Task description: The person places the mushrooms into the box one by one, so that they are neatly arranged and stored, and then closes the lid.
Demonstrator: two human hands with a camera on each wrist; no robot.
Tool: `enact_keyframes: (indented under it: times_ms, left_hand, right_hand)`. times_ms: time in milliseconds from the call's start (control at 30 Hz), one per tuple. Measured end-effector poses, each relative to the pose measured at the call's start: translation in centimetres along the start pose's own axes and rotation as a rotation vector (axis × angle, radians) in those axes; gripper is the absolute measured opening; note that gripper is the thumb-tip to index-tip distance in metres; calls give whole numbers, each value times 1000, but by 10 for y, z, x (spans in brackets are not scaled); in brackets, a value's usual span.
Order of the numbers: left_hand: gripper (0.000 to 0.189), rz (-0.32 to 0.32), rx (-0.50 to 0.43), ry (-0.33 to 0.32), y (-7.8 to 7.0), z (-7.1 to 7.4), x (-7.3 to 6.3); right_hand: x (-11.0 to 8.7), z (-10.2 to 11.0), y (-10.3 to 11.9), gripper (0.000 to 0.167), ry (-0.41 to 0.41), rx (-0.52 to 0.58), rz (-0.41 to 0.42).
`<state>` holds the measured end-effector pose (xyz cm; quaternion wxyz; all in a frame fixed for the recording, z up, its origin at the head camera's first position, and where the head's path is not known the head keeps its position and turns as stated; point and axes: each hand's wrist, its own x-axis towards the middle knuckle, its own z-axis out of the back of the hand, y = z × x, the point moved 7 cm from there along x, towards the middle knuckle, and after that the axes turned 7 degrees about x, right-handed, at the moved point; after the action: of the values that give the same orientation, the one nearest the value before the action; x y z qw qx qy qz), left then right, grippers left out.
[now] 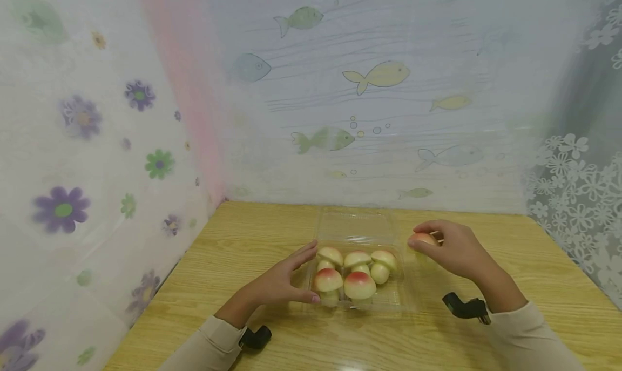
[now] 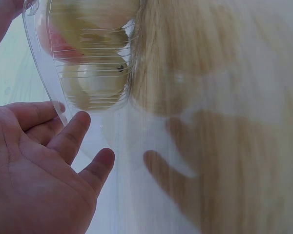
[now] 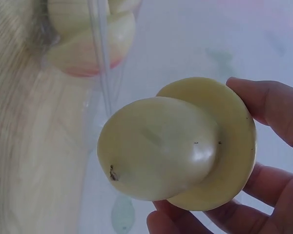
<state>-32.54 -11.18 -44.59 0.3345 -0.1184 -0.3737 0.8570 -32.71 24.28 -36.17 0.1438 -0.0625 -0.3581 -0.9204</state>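
A clear plastic clamshell box (image 1: pixel 394 301) lies on the table with its lid (image 1: pixel 357 225) folded back. Inside are several toy mushrooms (image 1: pixel 359 284) with cream stems and red-tinged caps. My left hand (image 1: pixel 286 276) is at the box's left side, fingers spread and fairly straight; in the left wrist view its fingertips (image 2: pixel 78 122) touch or nearly touch the box wall. To the right of the box, my right hand (image 1: pixel 454 249) grips another toy mushroom (image 3: pixel 158 148) by its cap. The right wrist view shows the thumb and fingers around the cap, with the stem facing the camera.
The box stands on a wood-grain table (image 1: pixel 252 236). A curtain with fish prints (image 1: pixel 389 74) hangs behind the table, and a flower-print sheet (image 1: pixel 63 209) covers the left side. Black wrist mounts (image 1: pixel 464 306) stick out from both sleeves.
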Motion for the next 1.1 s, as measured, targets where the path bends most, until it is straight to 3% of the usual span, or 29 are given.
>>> enact_keyframes:
  times_ms: [600, 1100]
  left_hand:
    - [111, 13, -16, 6, 2, -1, 0]
    - [111, 12, -11, 7, 3, -1, 1]
  right_hand:
    - [-4, -2, 23, 47, -14, 60, 63]
    - [-5, -12, 38, 32, -13, 110, 144]
